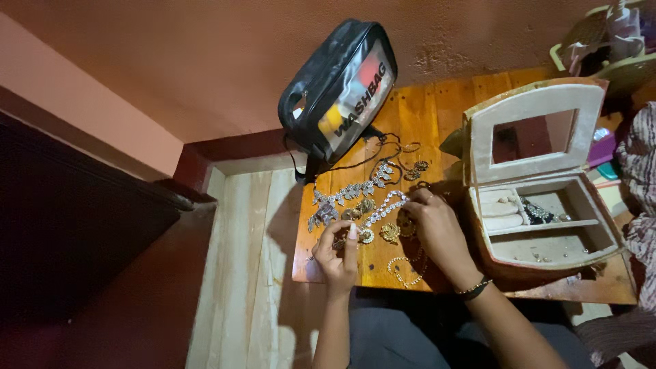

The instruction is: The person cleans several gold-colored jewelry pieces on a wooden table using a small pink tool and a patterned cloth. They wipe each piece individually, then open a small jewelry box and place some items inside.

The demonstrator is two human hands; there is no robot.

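With jewellery spread flat for sorting, left hand (336, 251) pinches a silver chain (383, 210); right hand (437, 229) fingers curled on it, box (540, 205) open alongside.

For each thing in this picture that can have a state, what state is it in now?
Jewellery box: lid open, upright, mirror facing out; small pieces lie in its compartments.
Wash bag: closed as far as seen, standing tilted against the wall.
Silver necklace: stretched out on the wooden table, held at both ends.
Left hand: fingers pinching the necklace's lower end.
Right hand: fingers on the necklace's upper end.
Gold chain: lying loose, untouched.
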